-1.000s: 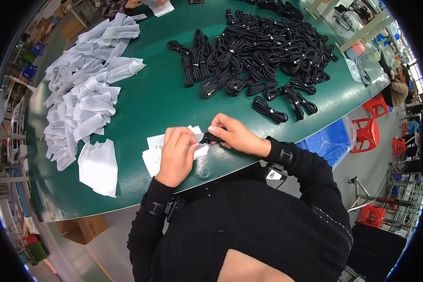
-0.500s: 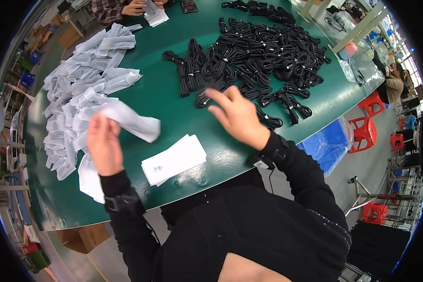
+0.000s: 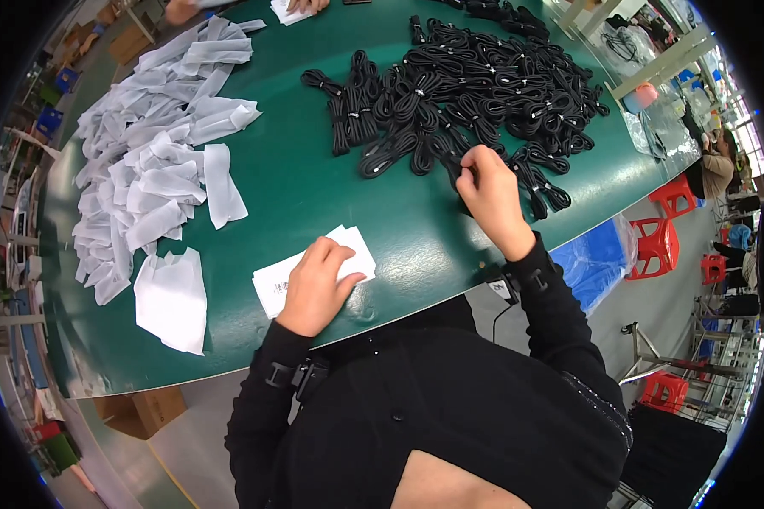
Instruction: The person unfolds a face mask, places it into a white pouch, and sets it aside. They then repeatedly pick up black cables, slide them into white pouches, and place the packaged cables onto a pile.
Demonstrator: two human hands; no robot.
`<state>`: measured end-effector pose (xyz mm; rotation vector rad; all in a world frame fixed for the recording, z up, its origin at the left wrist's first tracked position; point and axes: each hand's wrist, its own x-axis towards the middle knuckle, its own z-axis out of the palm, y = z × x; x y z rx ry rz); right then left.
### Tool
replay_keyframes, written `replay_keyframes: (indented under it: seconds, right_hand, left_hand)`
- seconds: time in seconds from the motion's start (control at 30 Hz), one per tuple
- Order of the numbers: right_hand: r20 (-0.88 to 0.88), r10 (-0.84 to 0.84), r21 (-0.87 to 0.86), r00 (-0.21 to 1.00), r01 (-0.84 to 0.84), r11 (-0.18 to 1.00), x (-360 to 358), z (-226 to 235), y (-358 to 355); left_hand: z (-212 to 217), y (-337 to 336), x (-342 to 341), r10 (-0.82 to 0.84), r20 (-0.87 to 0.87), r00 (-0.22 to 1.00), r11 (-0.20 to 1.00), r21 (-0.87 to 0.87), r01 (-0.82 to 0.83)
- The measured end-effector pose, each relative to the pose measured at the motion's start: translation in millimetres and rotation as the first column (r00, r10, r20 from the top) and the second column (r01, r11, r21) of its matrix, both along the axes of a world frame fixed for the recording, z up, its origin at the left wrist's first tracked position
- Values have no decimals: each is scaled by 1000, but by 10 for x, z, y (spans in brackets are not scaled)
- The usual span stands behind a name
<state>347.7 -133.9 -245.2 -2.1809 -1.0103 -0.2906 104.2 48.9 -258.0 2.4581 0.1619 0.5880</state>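
Observation:
My left hand (image 3: 316, 287) lies on a small stack of white paper sheets (image 3: 271, 283) near the table's front edge, its fingers curled over the top sheet and the thumb close by. My right hand (image 3: 494, 202) is closed in a pinch on a coiled black cable (image 3: 452, 168) at the near side of a large heap of tied black cables (image 3: 484, 81). How far the held cable reaches under the hand is hidden. To the left, a whitish wrapped packet (image 3: 224, 185) lies at the edge of a pile of similar packets (image 3: 148, 182).
A loose white sheet or bag (image 3: 171, 301) lies on the green table (image 3: 289, 199) at the front left. Another person's hand (image 3: 306, 7) touches white papers at the far edge. Red stools (image 3: 654, 248) and a blue plastic-lined container (image 3: 592, 254) stand at the right.
The whitish packet has left my left hand and lies by the pile. That hand has moved right onto the paper stack. My right hand has moved right and closed on a cable.

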Motion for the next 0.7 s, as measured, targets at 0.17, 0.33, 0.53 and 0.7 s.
replay_keyframes:
  seconds: [0.17,0.33,0.53,0.7]
  right_hand:
    - [-496,192,197,847,-106,975,-402,151,-135]
    - [-196,454,124,869,-437,891,-617,26,-177]
    - [103,668,-83,737,-663,744,-641,49,-147]
    - [89,762,-241,641,-729,641,-581,110,-115]
  left_hand:
    - [-154,-59,23,21,-34,999,1000,23,-21]
    - [-166,-54,-3,119,-126,985,923,-352,-157]
    - [-178,29,-60,145,-149,978,811,-548,-204]
    - [-70,46,-35,80,-41,996,875,-477,-90]
